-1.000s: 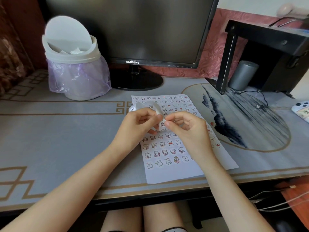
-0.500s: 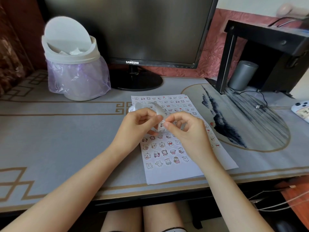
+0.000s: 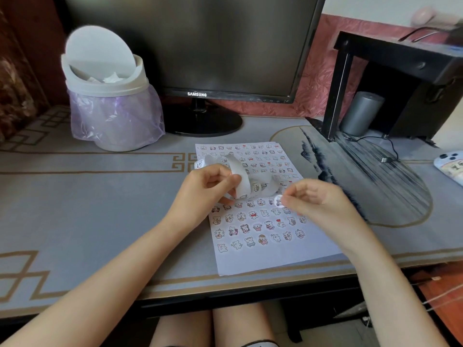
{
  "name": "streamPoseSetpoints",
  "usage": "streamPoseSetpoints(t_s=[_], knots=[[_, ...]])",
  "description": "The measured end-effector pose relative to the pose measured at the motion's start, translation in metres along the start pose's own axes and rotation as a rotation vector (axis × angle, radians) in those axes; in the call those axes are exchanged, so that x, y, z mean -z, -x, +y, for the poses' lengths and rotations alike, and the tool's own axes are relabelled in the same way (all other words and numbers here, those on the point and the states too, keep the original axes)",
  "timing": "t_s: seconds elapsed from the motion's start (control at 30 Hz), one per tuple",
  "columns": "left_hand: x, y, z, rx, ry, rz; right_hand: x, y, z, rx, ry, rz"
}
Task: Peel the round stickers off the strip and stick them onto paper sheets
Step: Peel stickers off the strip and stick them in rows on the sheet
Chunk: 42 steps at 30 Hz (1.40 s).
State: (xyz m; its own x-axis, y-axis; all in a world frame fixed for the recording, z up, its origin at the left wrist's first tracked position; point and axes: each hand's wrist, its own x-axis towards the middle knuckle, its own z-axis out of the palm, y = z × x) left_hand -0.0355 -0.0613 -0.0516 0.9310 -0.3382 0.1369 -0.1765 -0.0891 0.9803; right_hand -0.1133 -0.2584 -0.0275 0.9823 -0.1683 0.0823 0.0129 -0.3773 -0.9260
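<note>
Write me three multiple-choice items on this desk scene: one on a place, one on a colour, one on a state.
1. Where does the bin stand?
A. to the left of the monitor
B. to its right
C. under the desk

2. What colour is the bag in the bin?
A. green
B. purple
C. black

3. What is the right hand doing?
A. pinching a round sticker
B. lying flat on the desk
C. gripping the bin's lid

Answers:
1 A, the bin sits beside the monitor's stand, on the person's left.
2 B, the bag hanging out below the rim is pale purple.
3 A, the sticker shows at its fingertips.
</note>
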Motion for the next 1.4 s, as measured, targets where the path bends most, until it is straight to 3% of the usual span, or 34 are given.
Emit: streamPoseSetpoints(t_s=[0.27, 1.4], knots=[[-0.001, 0.0, -0.003, 0.046, -0.114, -0.002, 0.037, 0.014, 0.018, -0.22, 0.101, 0.021], [-0.001, 0.0, -0.006, 0.039, -0.132, -0.001, 0.035, 0.016, 0.046, -0.095, 0.293, 0.043]])
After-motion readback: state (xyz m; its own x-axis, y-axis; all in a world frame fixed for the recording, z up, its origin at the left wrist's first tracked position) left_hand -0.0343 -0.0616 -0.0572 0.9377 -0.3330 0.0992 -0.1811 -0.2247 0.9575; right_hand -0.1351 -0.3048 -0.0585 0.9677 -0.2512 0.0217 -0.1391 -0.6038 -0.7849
